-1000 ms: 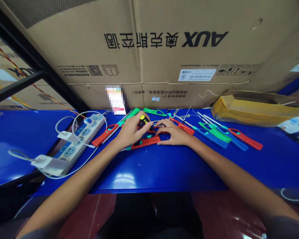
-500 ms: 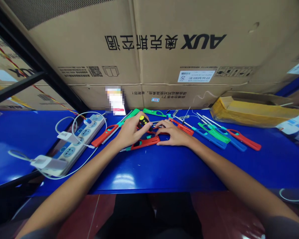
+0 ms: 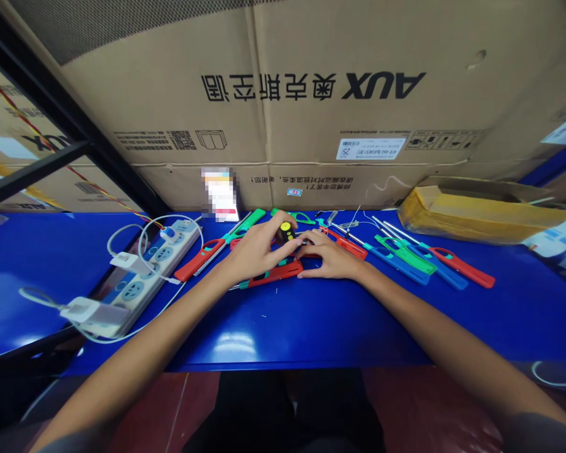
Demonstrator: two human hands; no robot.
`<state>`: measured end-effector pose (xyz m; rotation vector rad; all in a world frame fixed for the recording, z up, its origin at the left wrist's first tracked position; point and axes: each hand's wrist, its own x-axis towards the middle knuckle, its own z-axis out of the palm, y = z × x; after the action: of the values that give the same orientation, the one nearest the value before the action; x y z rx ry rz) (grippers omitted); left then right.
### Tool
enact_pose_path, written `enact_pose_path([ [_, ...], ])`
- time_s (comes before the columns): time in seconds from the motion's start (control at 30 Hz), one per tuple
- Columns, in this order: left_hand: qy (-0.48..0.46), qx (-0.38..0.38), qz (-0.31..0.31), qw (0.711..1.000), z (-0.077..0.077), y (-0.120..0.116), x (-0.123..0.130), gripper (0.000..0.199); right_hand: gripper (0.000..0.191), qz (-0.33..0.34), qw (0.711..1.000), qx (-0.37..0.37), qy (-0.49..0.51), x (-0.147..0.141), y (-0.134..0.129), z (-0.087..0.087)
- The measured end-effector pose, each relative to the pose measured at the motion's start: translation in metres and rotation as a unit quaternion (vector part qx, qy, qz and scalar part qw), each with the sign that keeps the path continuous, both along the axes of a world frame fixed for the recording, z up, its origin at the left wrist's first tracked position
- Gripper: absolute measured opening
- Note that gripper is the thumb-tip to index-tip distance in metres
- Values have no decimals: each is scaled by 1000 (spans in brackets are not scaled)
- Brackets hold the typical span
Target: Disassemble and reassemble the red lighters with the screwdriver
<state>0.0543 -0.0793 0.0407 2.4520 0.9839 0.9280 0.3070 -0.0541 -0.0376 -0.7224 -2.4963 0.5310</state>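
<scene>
My left hand (image 3: 260,246) is closed around a short black-and-yellow screwdriver (image 3: 287,231), its yellow end facing up and its tip hidden. Close against it, my right hand (image 3: 329,257) has thumb and fingers bent together at the screwdriver's lower end; whatever they pinch is hidden. Under both hands lies a red stick lighter (image 3: 283,272) with teal parts, partly covered. Just behind my right hand rests another red lighter body (image 3: 349,244). A green lighter shell (image 3: 302,217) lies beyond my left hand.
Blue, green and red lighters (image 3: 466,267) lie to the right, before a yellow-taped carton (image 3: 481,214). At left is a power strip (image 3: 134,289) with chargers and looped cables. A phone (image 3: 221,196) leans on the large cardboard box (image 3: 302,38) behind the blue table (image 3: 339,327).
My left hand has shifted right with the screwdriver, whose yellow end now points more upward. My right hand has stayed nearly in place.
</scene>
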Motion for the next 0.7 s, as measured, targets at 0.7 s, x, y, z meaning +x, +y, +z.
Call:
enact_pose_path([
  [0.7,-113,-172,-148,967,1,15,25,21,31,-19,999,14,27,-3,3,-12],
])
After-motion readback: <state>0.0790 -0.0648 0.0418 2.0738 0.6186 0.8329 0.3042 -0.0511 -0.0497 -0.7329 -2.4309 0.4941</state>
